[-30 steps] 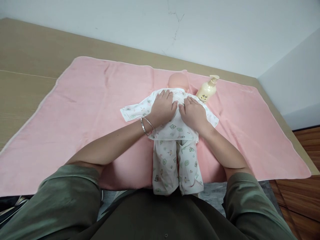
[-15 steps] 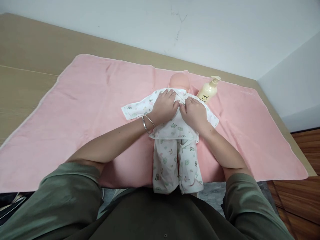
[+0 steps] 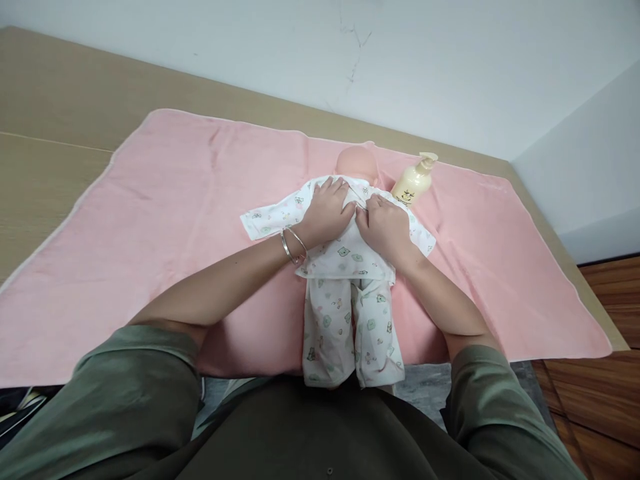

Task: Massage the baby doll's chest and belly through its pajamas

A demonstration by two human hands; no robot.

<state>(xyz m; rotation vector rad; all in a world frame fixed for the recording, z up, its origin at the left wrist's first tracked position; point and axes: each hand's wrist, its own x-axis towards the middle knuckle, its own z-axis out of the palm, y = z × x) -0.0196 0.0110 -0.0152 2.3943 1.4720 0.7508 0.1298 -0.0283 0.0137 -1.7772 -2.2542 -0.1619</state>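
Note:
A baby doll [image 3: 356, 164] in white printed pyjamas lies on a pink blanket, its face out of view. The long-sleeved top [image 3: 350, 263] covers its trunk, and the trousers [image 3: 330, 333] reach over the near edge of the table. My left hand [image 3: 327, 208] rests flat on the upper part of the top, fingers laid out and thumb toward the middle. Beside it my right hand [image 3: 384, 225] lies on the doll's other side, fingers slightly bent and thumb apart. Neither hand appears to grip anything. Both thumbs almost meet at the middle of the top.
A pale yellow pump bottle [image 3: 416, 180] stands on the pink blanket [image 3: 200, 193], just right of the doll's head. Under the blanket is a wooden table [image 3: 55, 100] against a white wall [image 3: 280, 47]. Brown wooden panels [image 3: 605, 393] are at the lower right.
Both hands stay in almost the same place on the doll's top. The whole view has shifted very slightly.

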